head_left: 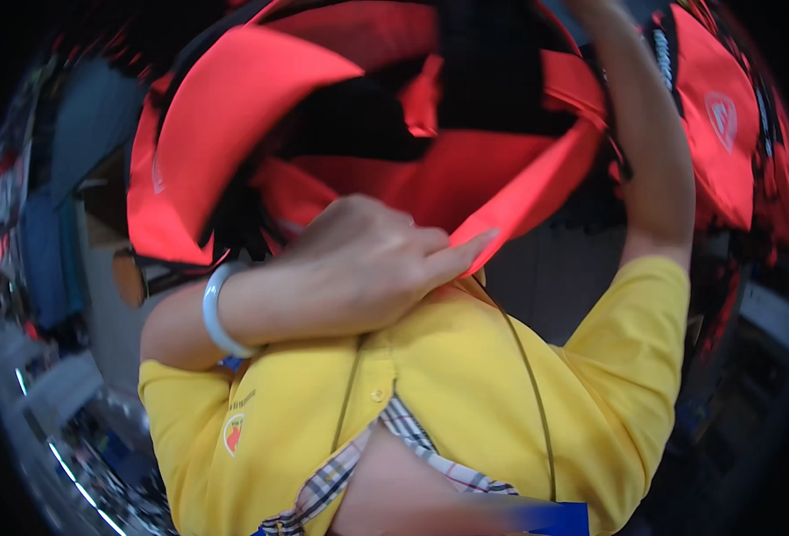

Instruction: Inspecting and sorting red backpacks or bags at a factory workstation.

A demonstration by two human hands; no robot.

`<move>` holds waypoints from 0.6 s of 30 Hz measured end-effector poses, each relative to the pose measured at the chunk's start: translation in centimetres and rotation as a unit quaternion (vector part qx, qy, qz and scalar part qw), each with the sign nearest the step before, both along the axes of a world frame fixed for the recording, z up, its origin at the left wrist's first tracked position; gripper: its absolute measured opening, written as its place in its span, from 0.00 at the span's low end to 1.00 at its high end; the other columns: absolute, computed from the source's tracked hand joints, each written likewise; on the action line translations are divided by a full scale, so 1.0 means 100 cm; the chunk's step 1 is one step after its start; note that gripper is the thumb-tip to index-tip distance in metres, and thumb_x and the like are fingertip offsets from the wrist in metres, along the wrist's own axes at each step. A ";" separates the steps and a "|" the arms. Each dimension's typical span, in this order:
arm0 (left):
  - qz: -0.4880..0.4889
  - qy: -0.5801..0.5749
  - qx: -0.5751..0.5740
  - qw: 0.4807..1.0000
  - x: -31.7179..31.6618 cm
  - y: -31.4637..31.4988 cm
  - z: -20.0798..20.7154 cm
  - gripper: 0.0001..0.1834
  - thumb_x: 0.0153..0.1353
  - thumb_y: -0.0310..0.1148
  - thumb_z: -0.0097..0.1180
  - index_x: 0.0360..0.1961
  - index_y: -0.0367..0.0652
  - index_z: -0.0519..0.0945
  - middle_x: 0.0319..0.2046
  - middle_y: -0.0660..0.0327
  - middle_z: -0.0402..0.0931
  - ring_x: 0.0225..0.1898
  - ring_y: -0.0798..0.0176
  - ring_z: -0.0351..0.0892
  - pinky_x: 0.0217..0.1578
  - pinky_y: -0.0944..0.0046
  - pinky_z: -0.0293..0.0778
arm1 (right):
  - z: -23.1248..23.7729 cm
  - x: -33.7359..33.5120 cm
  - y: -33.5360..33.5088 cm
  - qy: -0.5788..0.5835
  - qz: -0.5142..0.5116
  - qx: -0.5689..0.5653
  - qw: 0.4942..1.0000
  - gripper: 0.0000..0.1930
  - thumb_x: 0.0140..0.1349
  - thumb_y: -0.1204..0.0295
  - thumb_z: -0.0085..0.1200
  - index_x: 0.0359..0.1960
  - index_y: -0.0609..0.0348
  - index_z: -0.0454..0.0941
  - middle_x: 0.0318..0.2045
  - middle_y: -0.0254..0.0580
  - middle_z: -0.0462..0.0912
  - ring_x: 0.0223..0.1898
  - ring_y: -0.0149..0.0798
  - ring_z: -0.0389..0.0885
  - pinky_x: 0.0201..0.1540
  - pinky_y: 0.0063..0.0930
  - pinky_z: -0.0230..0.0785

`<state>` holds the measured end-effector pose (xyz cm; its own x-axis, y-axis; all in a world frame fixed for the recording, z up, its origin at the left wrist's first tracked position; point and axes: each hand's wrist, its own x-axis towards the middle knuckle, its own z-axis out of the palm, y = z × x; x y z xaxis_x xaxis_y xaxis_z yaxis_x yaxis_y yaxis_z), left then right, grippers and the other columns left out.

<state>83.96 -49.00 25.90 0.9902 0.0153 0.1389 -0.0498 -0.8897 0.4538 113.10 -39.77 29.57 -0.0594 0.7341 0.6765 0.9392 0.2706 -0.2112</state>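
In front of my chest is a large red and black fabric bag, its inside partly showing and its upper part blurred. My left hand reaches across to the bag's near edge, a light bracelet on its wrist. The fingers are curled at the red fabric, with the index finger stretched along a folded red flap. My right arm is raised along the bag's right side. Only the blurred start of my right hand shows at the top edge; its fingers are cut off.
More red and black bags hang or stand close on the right. On the left are blue-grey cloth-like shapes and a brown rounded object, perhaps a stool. Cluttered shelves or goods line the far left rim, too blurred to make out.
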 end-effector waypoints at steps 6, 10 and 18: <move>0.028 0.069 -0.064 0.995 -0.011 0.001 -0.007 0.17 0.53 0.33 0.62 0.46 0.46 0.81 0.17 0.65 0.69 0.16 0.61 0.73 0.15 0.62 0.66 | -0.200 0.013 0.017 0.289 -0.001 -0.477 0.830 0.20 0.60 0.55 0.62 0.38 0.61 0.79 0.30 0.32 0.81 0.28 0.27 0.77 0.34 0.21 0.70; 0.034 0.113 -0.040 0.992 -0.005 -0.001 -0.005 0.19 0.55 0.34 0.62 0.49 0.47 0.81 0.21 0.63 0.72 0.21 0.60 0.75 0.21 0.62 0.69 | -0.231 0.003 -0.015 0.456 0.014 -0.464 0.759 0.31 0.55 0.41 0.61 0.24 0.63 0.78 0.21 0.33 0.78 0.24 0.26 0.73 0.28 0.23 0.66; 0.179 0.090 0.095 0.975 -0.006 0.026 0.015 0.15 0.61 0.27 0.50 0.47 0.37 0.81 0.55 0.58 0.75 0.67 0.51 0.61 0.62 0.49 0.59 | -0.213 -0.004 -0.095 0.449 0.000 -0.493 0.745 0.27 0.58 0.44 0.59 0.31 0.62 0.81 0.24 0.34 0.80 0.27 0.26 0.76 0.32 0.22 0.67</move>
<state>83.37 -46.40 27.35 0.9350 0.3547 -0.0035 0.3441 -0.9048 0.2510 112.72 -49.25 8.30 0.0926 0.9005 -0.4249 0.2988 -0.4322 -0.8508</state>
